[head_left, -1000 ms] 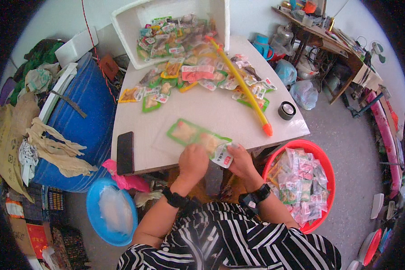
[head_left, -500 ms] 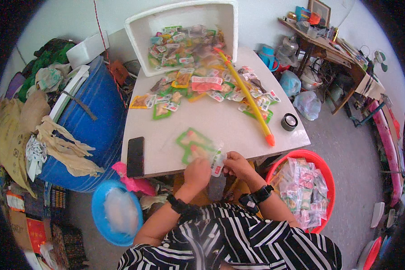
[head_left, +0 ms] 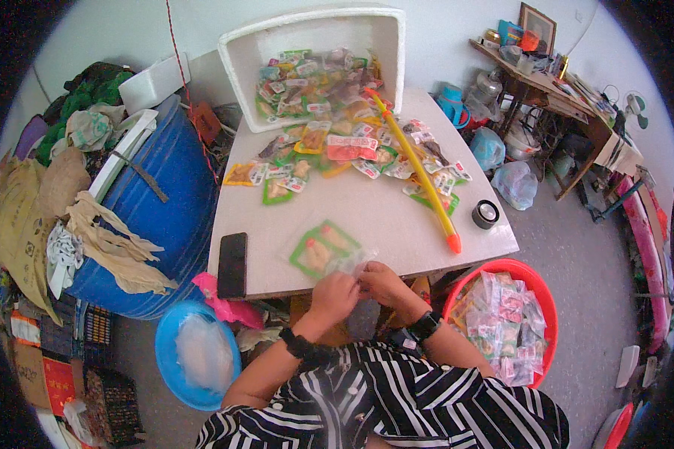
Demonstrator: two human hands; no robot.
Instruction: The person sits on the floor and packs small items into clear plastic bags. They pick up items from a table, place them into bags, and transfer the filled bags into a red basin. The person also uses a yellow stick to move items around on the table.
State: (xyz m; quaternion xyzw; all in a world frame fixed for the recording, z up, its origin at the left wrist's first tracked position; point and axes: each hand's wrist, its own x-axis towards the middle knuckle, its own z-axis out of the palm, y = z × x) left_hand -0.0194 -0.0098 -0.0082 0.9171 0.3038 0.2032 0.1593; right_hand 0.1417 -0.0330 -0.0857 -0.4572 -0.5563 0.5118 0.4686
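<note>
At the table's near edge, my left hand (head_left: 333,296) and my right hand (head_left: 384,284) are close together, fingers pinched on the near end of a clear plastic bag (head_left: 350,262). Beyond my fingers, a green-edged food packet (head_left: 320,250) with pale, reddish-tipped pieces lies flat, apparently within the clear bag. My fingertips partly hide the bag's near end. Farther back on the white table (head_left: 277,217), several small food packets (head_left: 352,148) are heaped before a white foam box (head_left: 312,22) tipped on its side, which holds more of them.
A yellow stick with orange ends (head_left: 421,173) slants across the table's right side, near a black round container (head_left: 485,214). A phone (head_left: 232,265) lies front left. A blue basin (head_left: 165,374) of clear bags and a red basin (head_left: 553,314) of bagged packets flank me.
My hands have drawn closer together at the bag's near end. The green-edged packet, blurred before, now shows steady and flat beyond my fingers. The whole view has shifted slightly.
</note>
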